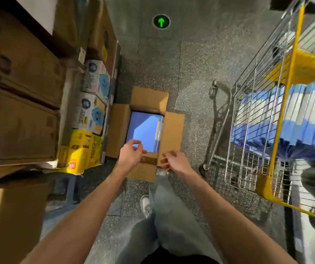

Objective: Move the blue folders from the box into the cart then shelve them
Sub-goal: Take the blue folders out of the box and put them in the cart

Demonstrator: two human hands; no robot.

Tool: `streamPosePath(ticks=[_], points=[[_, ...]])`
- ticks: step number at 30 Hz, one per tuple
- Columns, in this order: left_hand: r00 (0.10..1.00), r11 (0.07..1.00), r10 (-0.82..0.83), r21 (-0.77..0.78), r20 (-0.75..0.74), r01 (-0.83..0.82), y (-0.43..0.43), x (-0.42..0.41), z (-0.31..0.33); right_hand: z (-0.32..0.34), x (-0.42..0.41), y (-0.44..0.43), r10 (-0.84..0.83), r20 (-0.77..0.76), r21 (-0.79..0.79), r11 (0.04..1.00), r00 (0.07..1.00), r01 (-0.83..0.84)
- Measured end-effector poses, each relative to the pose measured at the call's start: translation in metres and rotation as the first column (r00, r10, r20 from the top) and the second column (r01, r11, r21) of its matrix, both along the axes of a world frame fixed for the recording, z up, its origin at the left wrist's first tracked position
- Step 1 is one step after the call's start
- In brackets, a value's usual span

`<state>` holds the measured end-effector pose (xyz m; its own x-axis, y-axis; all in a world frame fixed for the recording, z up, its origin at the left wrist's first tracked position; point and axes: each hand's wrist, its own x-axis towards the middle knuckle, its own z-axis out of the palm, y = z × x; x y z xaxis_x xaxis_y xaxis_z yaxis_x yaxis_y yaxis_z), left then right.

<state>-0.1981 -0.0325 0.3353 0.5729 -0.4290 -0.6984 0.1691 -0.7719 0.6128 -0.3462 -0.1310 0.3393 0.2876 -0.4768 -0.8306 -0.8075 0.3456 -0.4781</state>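
Speckled grey floor (194, 60) of a narrow aisle, green arrow marker (161, 21) set into it at the far end. Open cardboard box (149, 99) on the floor at centre, all four flaps folded outward. Blue folder (143, 126) lying flat inside, filling the opening.

Left hand (131, 155) poised over the near edge of the opening, fingers loosely curled, thumb and forefinger close together, nothing held; folder just beyond the fingertips. Right hand (175, 161) over the near corner of the right flap, fingers likewise loosely curled, nothing seen in its grip; contact with the flap not clear. Both hands near each other, near flap between them, folder on their far side.

Wire cart (248, 111) with yellow frame at right, well apart from the hands. Row of blue folders (305, 119) standing in its basket.

Stacked brown cartons (19, 92) along the left, tissue packs (94, 96) and yellow packets (80, 149) beside the box. White shoe (146, 203) on the floor below.
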Motion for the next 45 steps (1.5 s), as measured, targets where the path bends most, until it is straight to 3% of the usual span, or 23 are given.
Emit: streamPosePath(ticks=[5,10,13,18,25,27,29,32,37,45], points=[[1.000,0.999,0.014,0.040,0.008,-0.014,-0.029,0.016,-0.008,-0.025,0.028,-0.022,-0.125,-0.056,0.008,0.992,0.991,0.125],[1.000,0.998,-0.009,0.063,-0.023,0.010,-0.047,0.032,-0.066,-0.073,0.065,-0.037,-0.155,-0.090,0.053,0.986,0.984,0.160],[0.998,0.995,-0.039,0.088,-0.046,0.042,-0.045,0.043,-0.130,-0.141,0.076,-0.038,-0.075,-0.126,-0.047,0.996,0.989,0.070],[0.996,0.975,-0.035,0.215,-0.088,0.054,-0.039,0.063,-0.280,-0.280,0.091,-0.038,-0.020,-0.163,-0.007,1.000,0.986,0.019],[0.981,0.971,-0.153,0.169,-0.119,0.172,-0.053,0.107,-0.439,-0.446,0.117,-0.023,0.015,-0.182,0.000,1.000,0.983,-0.015],[0.942,0.922,-0.321,0.196,-0.100,0.335,-0.052,0.115,-0.477,-0.484,0.122,-0.021,-0.029,-0.222,-0.022,0.999,0.975,0.025],[0.849,0.816,-0.518,0.237,-0.107,0.528,-0.049,0.122,-0.513,-0.520,0.125,-0.018,-0.101,-0.257,-0.053,0.994,0.961,0.091],[0.738,0.688,-0.655,0.274,-0.165,0.672,-0.047,0.129,-0.555,-0.559,0.125,-0.017,-0.162,-0.277,-0.109,0.985,0.947,0.137],[0.669,0.602,-0.725,0.323,-0.164,0.730,-0.040,0.129,-0.587,-0.587,0.131,-0.018,-0.176,-0.269,-0.115,0.982,0.947,0.150],[0.648,0.585,-0.722,0.287,-0.242,0.759,-0.029,0.144,-0.603,-0.596,0.135,-0.010,-0.362,-0.212,-0.277,0.913,0.908,0.299]])
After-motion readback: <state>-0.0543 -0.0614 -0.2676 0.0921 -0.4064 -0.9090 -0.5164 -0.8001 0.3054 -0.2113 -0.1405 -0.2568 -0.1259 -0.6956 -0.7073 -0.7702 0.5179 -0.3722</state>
